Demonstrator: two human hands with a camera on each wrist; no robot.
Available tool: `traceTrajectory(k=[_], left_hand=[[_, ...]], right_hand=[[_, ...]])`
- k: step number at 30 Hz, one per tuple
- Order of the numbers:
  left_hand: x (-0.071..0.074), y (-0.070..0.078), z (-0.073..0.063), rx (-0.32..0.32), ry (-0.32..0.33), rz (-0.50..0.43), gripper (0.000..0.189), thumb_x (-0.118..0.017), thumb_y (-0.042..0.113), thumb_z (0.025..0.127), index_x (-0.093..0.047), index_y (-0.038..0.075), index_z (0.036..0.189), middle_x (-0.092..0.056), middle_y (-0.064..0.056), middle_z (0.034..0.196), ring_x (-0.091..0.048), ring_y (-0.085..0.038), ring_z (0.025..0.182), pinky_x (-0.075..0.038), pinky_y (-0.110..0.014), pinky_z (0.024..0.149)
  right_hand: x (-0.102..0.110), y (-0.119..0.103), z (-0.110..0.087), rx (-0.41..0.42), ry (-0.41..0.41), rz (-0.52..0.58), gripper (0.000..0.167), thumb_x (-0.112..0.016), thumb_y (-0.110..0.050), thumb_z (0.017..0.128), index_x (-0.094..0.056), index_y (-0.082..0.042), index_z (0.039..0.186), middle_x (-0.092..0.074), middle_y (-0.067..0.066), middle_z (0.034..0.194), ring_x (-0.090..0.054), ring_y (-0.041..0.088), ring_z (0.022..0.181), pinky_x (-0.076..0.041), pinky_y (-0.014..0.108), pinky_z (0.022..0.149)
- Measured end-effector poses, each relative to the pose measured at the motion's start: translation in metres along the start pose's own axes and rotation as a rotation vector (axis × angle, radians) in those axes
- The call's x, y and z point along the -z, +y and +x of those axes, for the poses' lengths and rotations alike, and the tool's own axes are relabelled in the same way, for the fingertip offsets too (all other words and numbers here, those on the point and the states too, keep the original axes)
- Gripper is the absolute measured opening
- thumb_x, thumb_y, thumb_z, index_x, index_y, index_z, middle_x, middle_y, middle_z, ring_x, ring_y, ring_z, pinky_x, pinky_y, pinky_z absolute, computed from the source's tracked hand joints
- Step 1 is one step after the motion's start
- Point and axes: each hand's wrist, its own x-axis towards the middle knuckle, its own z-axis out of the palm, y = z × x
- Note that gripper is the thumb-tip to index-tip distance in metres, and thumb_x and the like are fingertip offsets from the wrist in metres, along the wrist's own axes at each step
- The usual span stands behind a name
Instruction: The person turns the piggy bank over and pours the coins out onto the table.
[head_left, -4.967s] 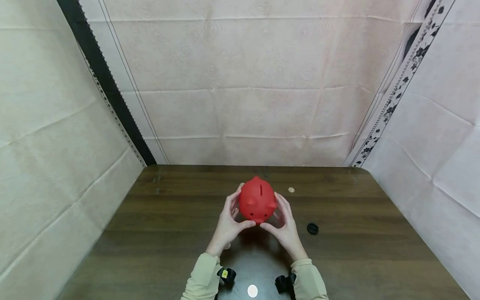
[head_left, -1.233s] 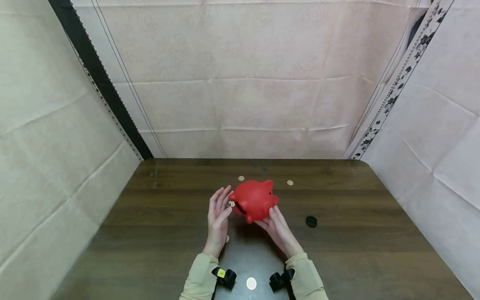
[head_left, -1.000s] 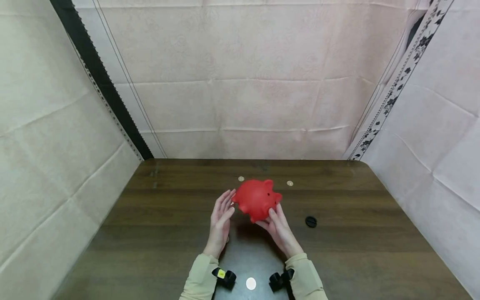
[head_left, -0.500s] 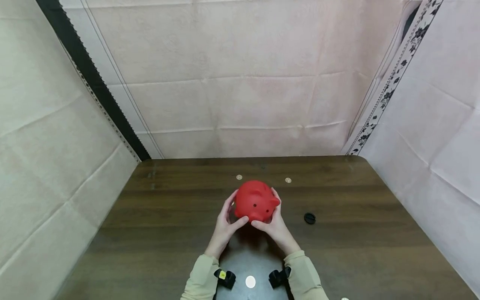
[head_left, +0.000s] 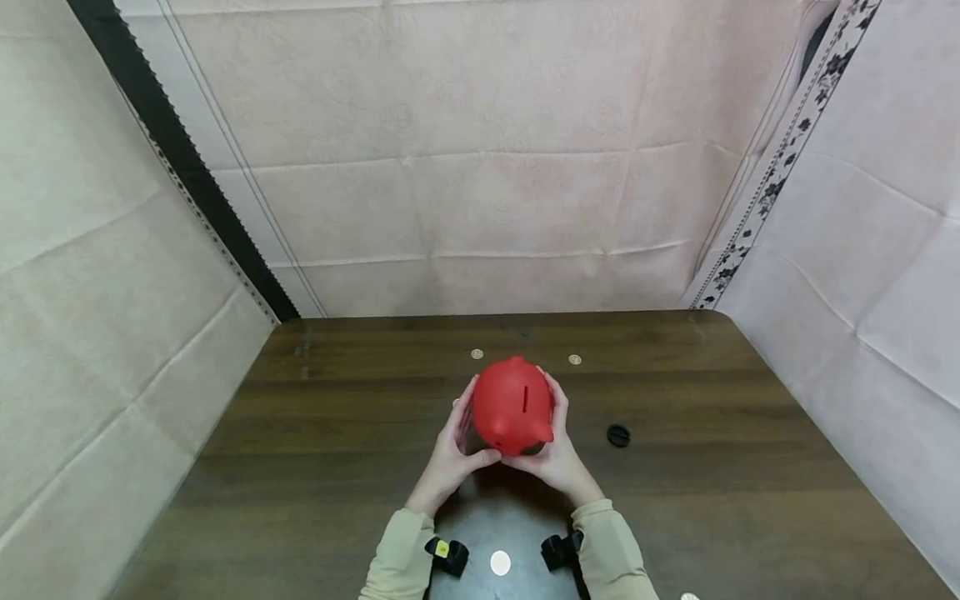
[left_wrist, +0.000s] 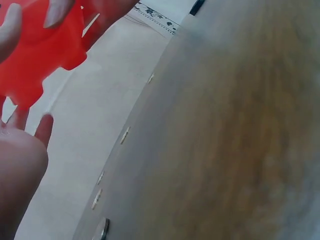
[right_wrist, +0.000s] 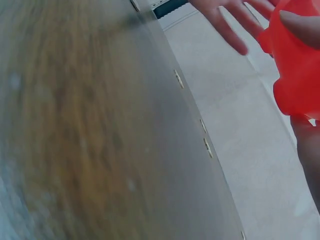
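Note:
A red piggy bank (head_left: 512,407), raised above the table, is between both hands in the head view. Its coin slot (head_left: 526,399) faces up and its snout end points toward the person. The left hand (head_left: 450,462) holds it from the left, thumb at the near side. From the right, the right hand (head_left: 558,454) grips it with thumb below and fingers along the far side. In the left wrist view the piggy bank (left_wrist: 45,55) shows its feet; the right wrist view shows only part of the piggy bank (right_wrist: 300,65). Its underside is hidden from the head view.
On the brown wooden table (head_left: 712,500) lie a black round cap (head_left: 618,436) to the right, one coin (head_left: 477,354) and another coin (head_left: 575,360) at the back. A light round piece (head_left: 688,597) shows at the front edge. White cloth (head_left: 480,208) hangs around the table.
The piggy bank was turned sideways in the right hand a second ago, with a dark opening below briefly visible. The left hand has come back onto it, and it has tipped so the slot shows.

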Motion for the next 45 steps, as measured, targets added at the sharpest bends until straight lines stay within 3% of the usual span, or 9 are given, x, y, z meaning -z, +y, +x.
traceTrajectory(k=[7, 10, 13, 17, 20, 28, 34, 40, 45], left_hand=[[0.001, 0.001, 0.000, 0.035, -0.023, -0.047, 0.099, -0.075, 0.005, 0.080, -0.016, 0.033, 0.154, -0.020, 0.006, 0.162, -0.021, -0.010, 0.149, -0.031, -0.018, 0.113], [0.001, 0.001, 0.000, 0.032, -0.030, -0.068, 0.100, -0.074, 0.001, 0.080, -0.015, 0.032, 0.155, -0.018, 0.005, 0.163, -0.021, -0.009, 0.149, -0.031, -0.013, 0.111], [0.001, 0.001, 0.000, 0.056, -0.022, -0.071, 0.100, -0.073, 0.000, 0.080, -0.015, 0.032, 0.155, -0.019, 0.006, 0.162, -0.021, -0.011, 0.149, -0.030, -0.017, 0.114], [0.001, 0.001, 0.001, 0.124, 0.028, -0.044, 0.093, -0.075, 0.006, 0.082, -0.020, 0.028, 0.154, -0.026, 0.001, 0.160, -0.027, -0.022, 0.149, -0.029, -0.037, 0.118], [0.001, 0.001, 0.001, 0.174, 0.080, -0.020, 0.087, -0.076, 0.013, 0.083, -0.026, 0.028, 0.152, -0.034, -0.003, 0.157, -0.039, -0.027, 0.142, -0.032, -0.046, 0.116], [-0.001, 0.003, 0.002, 0.231, 0.148, 0.032, 0.078, -0.075, 0.023, 0.085, -0.031, 0.026, 0.149, -0.045, -0.008, 0.144, -0.058, -0.026, 0.120, -0.050, -0.039, 0.101], [-0.006, 0.004, 0.004, 0.309, 0.203, 0.027, 0.069, -0.070, 0.033, 0.088, -0.032, 0.020, 0.144, -0.045, -0.013, 0.132, -0.064, -0.022, 0.104, -0.056, -0.033, 0.089], [-0.009, 0.005, 0.004, 0.335, 0.278, 0.031, 0.057, -0.068, 0.030, 0.090, -0.041, 0.008, 0.135, -0.053, -0.010, 0.105, -0.055, -0.011, 0.063, -0.050, -0.025, 0.063], [-0.011, 0.003, 0.005, 0.352, 0.309, 0.056, 0.046, -0.067, 0.030, 0.091, -0.048, 0.002, 0.123, -0.052, 0.001, 0.078, -0.048, -0.011, 0.053, -0.047, -0.026, 0.055]], right_hand=[[-0.001, -0.025, 0.003, 0.043, -0.014, -0.026, 0.114, -0.080, 0.007, 0.068, -0.001, 0.001, 0.149, -0.022, 0.022, 0.151, -0.029, 0.000, 0.135, -0.049, 0.025, 0.097], [-0.001, -0.029, 0.004, 0.043, -0.015, -0.057, 0.113, -0.080, 0.007, 0.068, -0.001, 0.002, 0.149, -0.023, 0.024, 0.150, -0.029, -0.002, 0.134, -0.049, 0.026, 0.097], [-0.002, -0.032, 0.005, 0.016, -0.011, -0.094, 0.113, -0.081, 0.004, 0.068, -0.003, 0.001, 0.150, -0.027, 0.022, 0.150, -0.031, 0.001, 0.134, -0.049, 0.033, 0.100], [-0.003, -0.031, 0.005, -0.093, 0.005, -0.118, 0.112, -0.083, 0.000, 0.069, -0.007, -0.001, 0.152, -0.029, 0.022, 0.150, -0.035, 0.026, 0.137, -0.045, 0.054, 0.102], [-0.004, -0.019, 0.004, -0.191, 0.032, -0.106, 0.113, -0.083, -0.002, 0.069, -0.008, -0.006, 0.154, -0.027, 0.021, 0.152, -0.033, 0.040, 0.136, -0.041, 0.062, 0.102], [-0.006, 0.000, 0.003, -0.322, 0.100, -0.113, 0.104, -0.084, -0.017, 0.073, -0.018, -0.028, 0.152, -0.036, 0.008, 0.150, -0.042, 0.030, 0.128, -0.046, 0.052, 0.098], [-0.003, 0.001, 0.002, -0.343, 0.096, -0.071, 0.086, -0.075, -0.019, 0.082, -0.025, -0.025, 0.152, -0.040, 0.012, 0.147, -0.044, 0.034, 0.124, -0.048, 0.050, 0.092], [0.002, 0.005, 0.001, -0.317, 0.080, -0.082, 0.067, -0.061, -0.017, 0.093, -0.030, -0.020, 0.152, -0.042, 0.014, 0.148, -0.047, 0.036, 0.126, -0.045, 0.053, 0.099], [0.005, 0.005, 0.002, -0.366, 0.106, -0.187, 0.053, -0.057, -0.026, 0.097, -0.041, -0.026, 0.147, -0.053, 0.011, 0.134, -0.057, 0.030, 0.113, -0.044, 0.054, 0.102]])
